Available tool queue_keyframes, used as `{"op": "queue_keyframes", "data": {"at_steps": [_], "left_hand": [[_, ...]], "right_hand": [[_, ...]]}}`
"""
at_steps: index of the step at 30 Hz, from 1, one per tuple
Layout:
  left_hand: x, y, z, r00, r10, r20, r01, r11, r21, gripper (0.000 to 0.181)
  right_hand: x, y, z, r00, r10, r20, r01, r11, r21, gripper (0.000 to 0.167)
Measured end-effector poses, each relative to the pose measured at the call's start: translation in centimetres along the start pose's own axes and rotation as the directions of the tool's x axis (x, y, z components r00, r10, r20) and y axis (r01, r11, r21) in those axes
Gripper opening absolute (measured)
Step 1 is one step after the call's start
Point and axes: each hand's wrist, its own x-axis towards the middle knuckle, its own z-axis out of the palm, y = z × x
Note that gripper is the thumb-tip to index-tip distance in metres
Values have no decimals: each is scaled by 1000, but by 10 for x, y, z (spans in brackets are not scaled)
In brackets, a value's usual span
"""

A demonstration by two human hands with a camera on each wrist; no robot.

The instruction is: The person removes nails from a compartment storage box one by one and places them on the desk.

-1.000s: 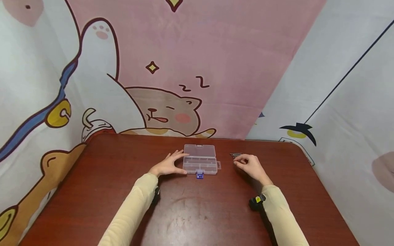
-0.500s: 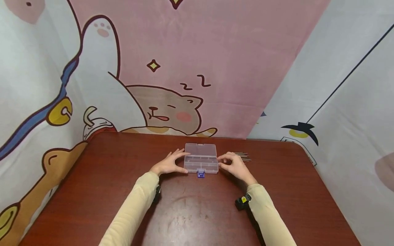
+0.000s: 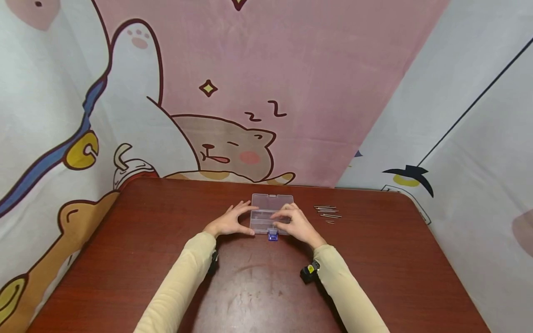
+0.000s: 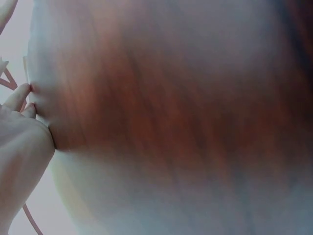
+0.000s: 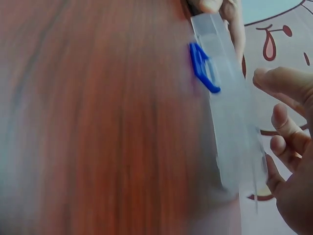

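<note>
A clear plastic compartment box (image 3: 260, 227) stands on the table with its lid (image 3: 266, 200) folded back and its blue latch (image 3: 272, 237) at the front. My left hand (image 3: 226, 223) holds the box's left end, thumb at the front corner and forefinger near the hinge. The right hand (image 3: 296, 225) hovers over the box's right part, thumb and forefinger bent towards each other with a small gap. Whether something small sits between them I cannot tell. Right of it lie several thin metal pins (image 3: 328, 211) of differing lengths, the shortest in front.
The reddish-brown wooden table (image 3: 250, 286) reaches back to a cartoon-printed cloth backdrop (image 3: 316, 92). In the left wrist view the table (image 4: 161, 107) fills most of the picture, blurred. A black wrist camera (image 3: 309, 274) sits under the right cuff.
My right hand has moved left from the metal pins to above the box, uncovering the pins. The left hand has stayed at the box's left end.
</note>
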Motion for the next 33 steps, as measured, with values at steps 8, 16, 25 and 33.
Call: {"op": "queue_keyframes", "data": {"at_steps": [8,16,25,33], "left_hand": [[0,-1,0,1000,7,-3,-7,1000,1,78],[-1,1,-1,1000,3,6,-3,1000,-3,77],[0,2,0,1000,11,3,-11,1000,5,76],[-1,0,1,1000,9,-3,-9,1000,3,76]], "right_hand": [[14,-7,12,998,-4,68,7,999,-49,13],[24,-8,14,983,72,168,-56,993,-100,11],[37,-8,8,935,101,340,-76,994,-84,10],[48,-9,4,888,67,456,2,989,-149,9]]}}
